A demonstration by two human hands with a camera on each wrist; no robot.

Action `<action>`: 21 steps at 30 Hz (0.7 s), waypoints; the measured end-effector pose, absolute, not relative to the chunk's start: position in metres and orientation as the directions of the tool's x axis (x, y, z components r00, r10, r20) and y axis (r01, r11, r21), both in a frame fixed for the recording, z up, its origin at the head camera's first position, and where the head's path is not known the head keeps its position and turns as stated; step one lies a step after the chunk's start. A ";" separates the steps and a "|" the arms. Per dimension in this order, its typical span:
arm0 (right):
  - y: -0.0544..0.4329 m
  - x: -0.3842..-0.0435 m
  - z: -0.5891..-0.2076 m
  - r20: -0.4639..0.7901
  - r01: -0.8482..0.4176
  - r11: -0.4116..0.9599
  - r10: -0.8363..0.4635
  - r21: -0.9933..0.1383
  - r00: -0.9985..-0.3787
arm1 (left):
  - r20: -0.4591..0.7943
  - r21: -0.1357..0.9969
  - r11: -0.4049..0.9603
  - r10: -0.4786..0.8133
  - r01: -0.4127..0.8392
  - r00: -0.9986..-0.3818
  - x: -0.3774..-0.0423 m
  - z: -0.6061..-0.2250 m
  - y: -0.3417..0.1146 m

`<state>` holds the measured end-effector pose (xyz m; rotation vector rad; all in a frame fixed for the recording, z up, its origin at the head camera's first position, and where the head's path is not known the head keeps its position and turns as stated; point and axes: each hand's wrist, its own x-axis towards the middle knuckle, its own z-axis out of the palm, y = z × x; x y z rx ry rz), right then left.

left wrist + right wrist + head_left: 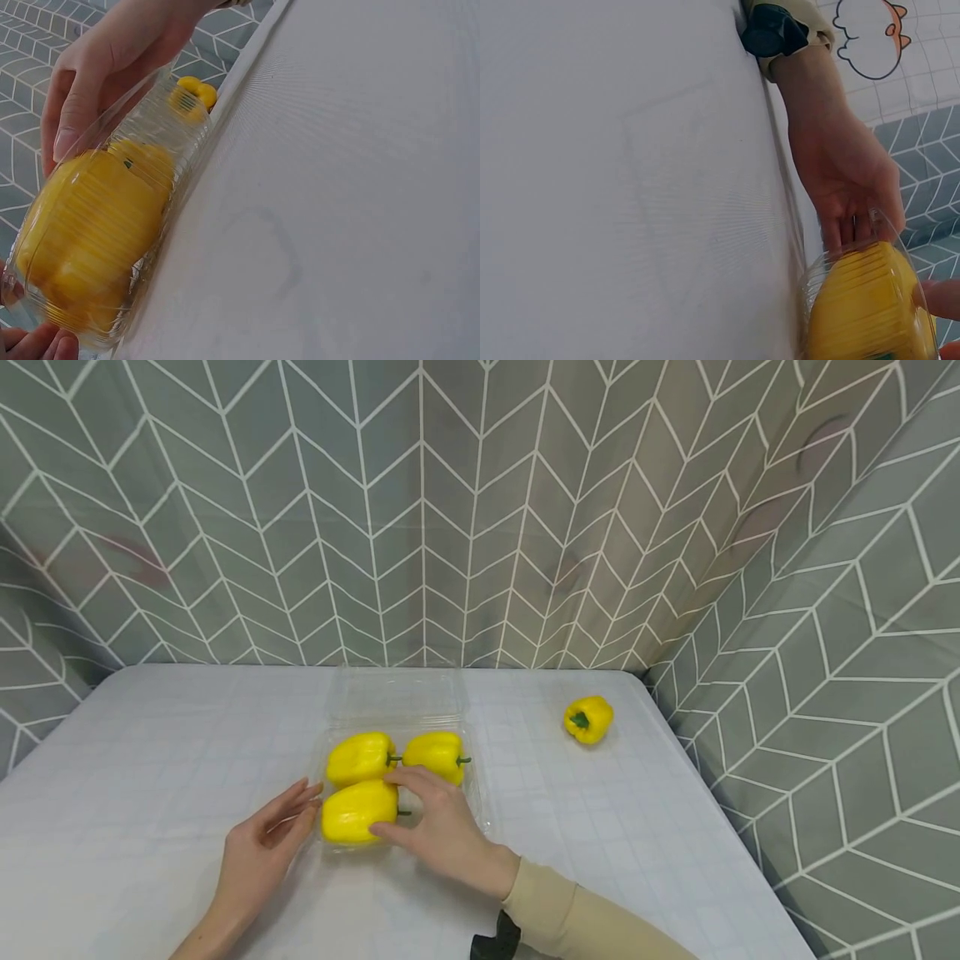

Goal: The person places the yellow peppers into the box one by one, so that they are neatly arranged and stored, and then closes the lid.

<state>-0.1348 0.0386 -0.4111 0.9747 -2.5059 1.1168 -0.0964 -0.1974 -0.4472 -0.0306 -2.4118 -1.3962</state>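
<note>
Three yellow bell peppers lie in an open clear plastic clamshell container (480, 806). My right hand (446, 827) grips the front bell pepper (358, 812) near its stem end, thumb on the near side and fingers on the far side. Behind it lie the back left bell pepper (360, 758) and the back right bell pepper (433, 753), stems to the right. My left hand (262, 839) is at the container's left side, its fingertips touching the wall. In the right wrist view, the left hand's fingers (847, 229) show against the clear plastic.
One more yellow bell pepper (588, 720) lies apart at the back right of the white-covered table (600, 843). The container's clear lid (397, 693) is folded back toward the rear edge. Grey chevron-patterned curtains (420, 527) stand behind and to the right.
</note>
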 end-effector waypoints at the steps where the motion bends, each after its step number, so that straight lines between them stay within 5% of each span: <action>1: 0.039 -0.135 -0.411 0.445 -0.653 0.491 -0.482 -0.577 -0.755 | 0.309 0.837 0.512 -0.157 0.190 -0.938 -0.096 -0.447 -0.197; 21: 0.051 -0.137 -0.404 0.484 -0.654 0.414 -0.448 -0.633 -0.752 | 0.310 0.847 0.492 -0.148 0.202 -0.939 -0.095 -0.448 -0.196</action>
